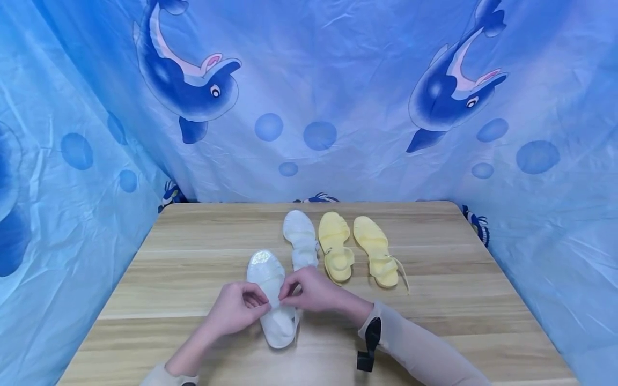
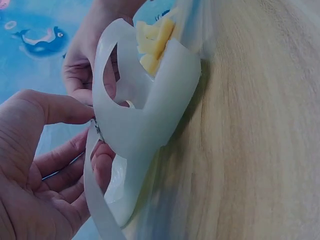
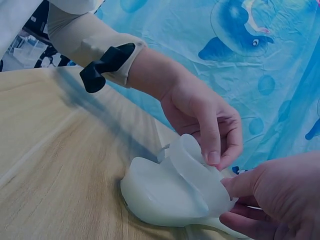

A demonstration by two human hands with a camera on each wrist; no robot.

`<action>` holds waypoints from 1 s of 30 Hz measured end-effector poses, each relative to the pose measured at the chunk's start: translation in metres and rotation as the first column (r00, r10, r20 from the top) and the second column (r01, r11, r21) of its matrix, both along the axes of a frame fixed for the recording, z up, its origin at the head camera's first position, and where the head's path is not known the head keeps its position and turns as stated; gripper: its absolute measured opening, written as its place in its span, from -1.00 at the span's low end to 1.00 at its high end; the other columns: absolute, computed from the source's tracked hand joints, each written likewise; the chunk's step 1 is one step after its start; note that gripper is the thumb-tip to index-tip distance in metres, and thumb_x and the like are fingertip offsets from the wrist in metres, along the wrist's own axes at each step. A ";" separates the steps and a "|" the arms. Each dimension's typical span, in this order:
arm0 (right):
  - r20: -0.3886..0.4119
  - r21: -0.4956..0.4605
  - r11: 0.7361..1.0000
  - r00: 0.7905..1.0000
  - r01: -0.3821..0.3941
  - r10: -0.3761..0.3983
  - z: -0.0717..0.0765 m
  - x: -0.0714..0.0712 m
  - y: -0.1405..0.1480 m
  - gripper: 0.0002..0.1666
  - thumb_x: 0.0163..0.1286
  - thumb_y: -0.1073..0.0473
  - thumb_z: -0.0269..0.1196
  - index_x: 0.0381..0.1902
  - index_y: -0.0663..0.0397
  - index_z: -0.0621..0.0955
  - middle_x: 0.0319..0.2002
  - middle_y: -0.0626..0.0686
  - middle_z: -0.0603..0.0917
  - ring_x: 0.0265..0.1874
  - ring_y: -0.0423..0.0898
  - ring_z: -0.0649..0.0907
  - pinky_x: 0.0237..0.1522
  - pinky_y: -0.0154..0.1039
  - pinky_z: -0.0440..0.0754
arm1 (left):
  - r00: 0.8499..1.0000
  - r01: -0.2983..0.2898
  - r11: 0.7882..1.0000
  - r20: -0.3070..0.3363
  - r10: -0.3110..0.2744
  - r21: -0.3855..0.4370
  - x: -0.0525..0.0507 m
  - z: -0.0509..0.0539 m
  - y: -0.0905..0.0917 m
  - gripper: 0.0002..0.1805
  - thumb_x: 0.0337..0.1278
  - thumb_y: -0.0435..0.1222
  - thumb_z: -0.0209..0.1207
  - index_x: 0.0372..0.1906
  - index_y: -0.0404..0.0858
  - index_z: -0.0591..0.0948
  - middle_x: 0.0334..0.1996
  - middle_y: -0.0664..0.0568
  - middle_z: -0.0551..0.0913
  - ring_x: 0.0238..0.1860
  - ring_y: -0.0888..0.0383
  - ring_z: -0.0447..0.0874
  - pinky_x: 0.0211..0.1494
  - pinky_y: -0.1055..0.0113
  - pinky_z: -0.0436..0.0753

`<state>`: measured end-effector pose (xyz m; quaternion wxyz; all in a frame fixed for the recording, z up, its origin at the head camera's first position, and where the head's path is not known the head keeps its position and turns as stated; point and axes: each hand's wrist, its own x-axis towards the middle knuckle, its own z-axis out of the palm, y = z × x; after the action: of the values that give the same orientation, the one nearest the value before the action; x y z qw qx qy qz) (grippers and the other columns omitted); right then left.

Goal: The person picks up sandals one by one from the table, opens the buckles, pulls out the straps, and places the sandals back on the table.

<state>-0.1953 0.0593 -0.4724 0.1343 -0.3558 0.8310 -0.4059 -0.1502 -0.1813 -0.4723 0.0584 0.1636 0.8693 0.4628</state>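
A white jelly sandal [image 1: 264,268] lies on the wooden table, toe pointing away, between my two hands. My left hand [image 1: 237,308] pinches its ankle strap at the small metal buckle [image 2: 97,129], seen in the left wrist view; a loose strap length [image 2: 95,200] hangs below. From the sandal's other side, my right hand [image 1: 314,289] pinches the strap with thumb and forefinger. In the right wrist view the right hand [image 3: 280,197] is in front and the left hand [image 3: 205,112] beyond the heel. The fingers partly hide the strap ends.
Behind the right hand lies a second white sandal [image 1: 300,230], its heel partly covered. To its right are two yellow sandals, one [image 1: 334,230] beside the other [image 1: 370,236], whose strap sticks out. A blue dolphin-print curtain [image 1: 299,96] surrounds the wooden table [image 1: 193,230].
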 end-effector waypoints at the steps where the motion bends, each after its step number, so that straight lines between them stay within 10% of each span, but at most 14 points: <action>1: 0.000 0.000 1.000 1.000 -0.001 0.001 0.000 0.000 0.000 -0.92 0.36 0.24 0.50 -0.30 -0.09 0.81 -0.29 -0.26 0.82 -0.25 -0.49 0.72 -0.12 -0.48 0.74 | 1.000 -0.004 1.000 -0.002 0.004 0.002 0.000 -0.001 0.000 -0.88 0.05 -0.32 0.52 -0.40 -0.17 0.76 -0.48 0.12 0.79 -0.46 0.36 0.72 -0.31 0.44 0.76; 17: -0.001 0.026 0.999 1.000 0.030 -0.030 -0.002 -0.003 0.000 -0.97 0.35 0.18 0.51 -0.27 -0.09 0.86 -0.29 -0.22 0.86 -0.30 -0.49 0.71 -0.13 -0.47 0.73 | 0.998 0.023 0.996 -0.062 -0.017 0.084 0.004 -0.009 -0.004 -0.87 0.05 -0.43 0.48 -0.41 -0.21 0.71 -0.45 0.06 0.76 -0.41 0.36 0.72 -0.28 0.40 0.81; 30: -0.044 0.027 1.000 0.999 -0.003 0.004 0.002 -0.002 -0.013 -0.95 0.40 0.10 0.48 -0.20 -0.16 0.85 -0.28 -0.30 0.85 -0.23 -0.49 0.71 -0.09 -0.50 0.71 | 1.000 0.008 0.988 0.014 -0.010 0.156 0.007 -0.011 -0.008 -0.91 0.09 -0.42 0.50 -0.32 -0.25 0.79 -0.37 -0.03 0.83 -0.36 0.27 0.82 -0.20 0.35 0.85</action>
<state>-0.1975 0.0459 -0.4703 0.1216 -0.3643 0.8386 -0.3864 -0.1429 -0.1894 -0.4832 0.0538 0.1681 0.8293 0.5303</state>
